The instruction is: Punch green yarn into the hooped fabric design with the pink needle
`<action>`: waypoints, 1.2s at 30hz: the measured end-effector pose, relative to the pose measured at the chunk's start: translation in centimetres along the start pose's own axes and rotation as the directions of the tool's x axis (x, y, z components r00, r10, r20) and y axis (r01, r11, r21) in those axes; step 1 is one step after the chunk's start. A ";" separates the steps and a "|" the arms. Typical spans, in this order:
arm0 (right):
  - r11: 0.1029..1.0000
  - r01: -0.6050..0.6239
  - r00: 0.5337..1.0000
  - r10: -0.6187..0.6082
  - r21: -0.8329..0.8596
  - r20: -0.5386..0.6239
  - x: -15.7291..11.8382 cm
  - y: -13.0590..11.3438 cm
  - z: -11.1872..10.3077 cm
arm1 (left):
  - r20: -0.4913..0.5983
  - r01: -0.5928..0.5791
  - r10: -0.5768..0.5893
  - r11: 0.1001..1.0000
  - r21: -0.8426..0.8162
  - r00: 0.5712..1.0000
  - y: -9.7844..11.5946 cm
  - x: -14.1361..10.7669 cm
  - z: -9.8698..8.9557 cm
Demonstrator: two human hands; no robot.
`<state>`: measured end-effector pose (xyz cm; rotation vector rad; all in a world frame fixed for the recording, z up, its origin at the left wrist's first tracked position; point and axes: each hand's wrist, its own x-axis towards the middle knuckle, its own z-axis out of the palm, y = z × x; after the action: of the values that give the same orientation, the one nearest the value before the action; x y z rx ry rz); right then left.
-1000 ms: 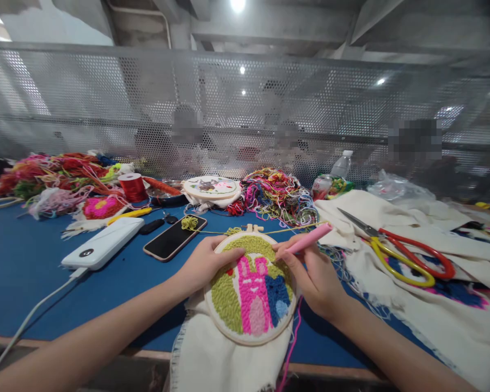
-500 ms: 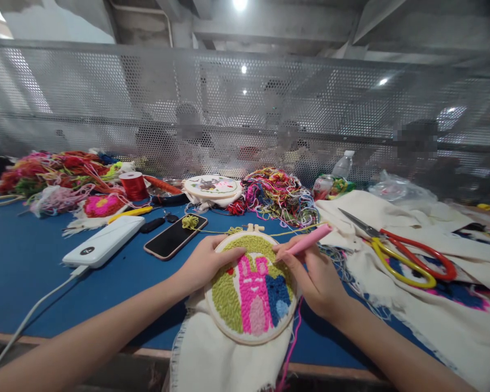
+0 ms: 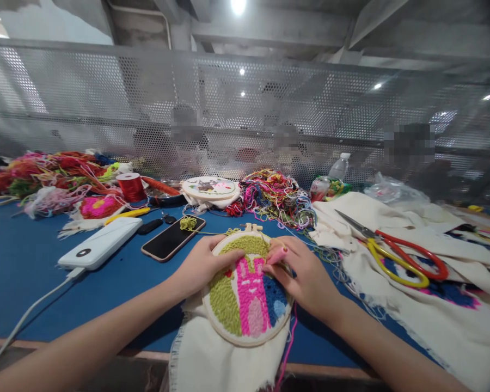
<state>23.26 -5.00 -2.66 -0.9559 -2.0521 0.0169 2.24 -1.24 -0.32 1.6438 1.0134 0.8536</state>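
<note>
My left hand (image 3: pixel 212 259) grips the left rim of a round embroidery hoop (image 3: pixel 249 344), its thumb lying over the stitched face. The hoop is tilted towards me and holds cream cloth (image 3: pixel 224 359) with a pink rabbit (image 3: pixel 251 296), a blue shape (image 3: pixel 273 296) and olive-green loops around them. In my right hand (image 3: pixel 300 272) a pink punch needle (image 3: pixel 278 255) is pinched, over the upper right of the stitching; its tip is hidden. Olive yarn (image 3: pixel 188 222) lies bunched on a phone (image 3: pixel 173 239) and trails to the hoop. A pink strand hangs below.
Large scissors (image 3: pixel 396 253) with red and yellow handles rest on cream cloth at right. Tangled yarn (image 3: pixel 275 198) and another hoop (image 3: pixel 210 186) lie behind. A white power bank (image 3: pixel 100 242) with a cable is at left. A perforated metal screen (image 3: pixel 228 109) stands along the back.
My right hand has moved slightly left over the hoop, and the punch needle has swung from leaning right to pointing more towards me. My left hand keeps its grip.
</note>
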 end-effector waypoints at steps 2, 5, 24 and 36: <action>0.992 -0.094 0.994 0.098 0.081 -0.041 -0.1 -0.1 -0.1 | 0.001 0.014 -0.014 1.000 -0.004 1.000 -0.1 0.0 0.0; 0.944 -0.218 0.970 0.237 0.246 -0.050 -0.2 -0.1 -0.3 | -0.002 0.019 -0.019 1.000 0.002 1.000 -0.3 0.1 0.0; 0.967 -0.183 0.971 0.149 0.180 0.187 -0.3 0.6 -1.1 | 0.075 0.205 -0.200 0.975 -0.079 0.977 -0.9 1.0 -0.8; 0.938 -0.239 0.970 0.222 0.251 0.095 -0.6 0.7 -1.2 | 0.056 0.183 -0.182 0.983 -0.010 0.982 -0.5 0.8 -0.8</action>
<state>24.76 -5.24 -2.60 -1.0336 -1.9252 0.4387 1.74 -0.09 -0.49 1.5269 1.0981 0.6883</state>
